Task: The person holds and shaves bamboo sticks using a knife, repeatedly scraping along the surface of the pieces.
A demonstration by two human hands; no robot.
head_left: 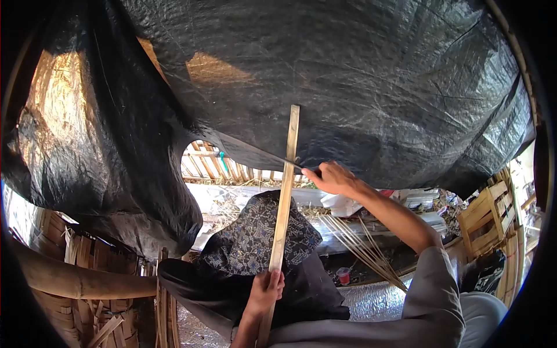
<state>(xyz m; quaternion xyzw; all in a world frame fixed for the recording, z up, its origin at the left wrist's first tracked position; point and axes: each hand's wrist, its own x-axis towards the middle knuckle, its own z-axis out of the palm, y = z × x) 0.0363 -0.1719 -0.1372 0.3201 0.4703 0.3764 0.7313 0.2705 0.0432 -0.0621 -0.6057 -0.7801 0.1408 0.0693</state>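
A long pale bamboo strip (282, 211) rises upright, leaning slightly, in front of my lap. My left hand (267, 293) is closed around its lower part. Higher up, my right hand (333, 178) is closed on a knife (294, 165), whose narrow dark blade lies across the strip. A small curl of bamboo stands at the blade. My fingers hide most of the knife's handle. Beneath the strip, a dark patterned cloth (255, 232) covers my knee.
A black plastic sheet (371, 81) hangs close in front. Several thin bamboo sticks (368, 249) lie at the right, near a small red cup (343, 275). A thick bamboo pole (87, 279) runs along the left. A wooden crate (487, 217) stands at the far right.
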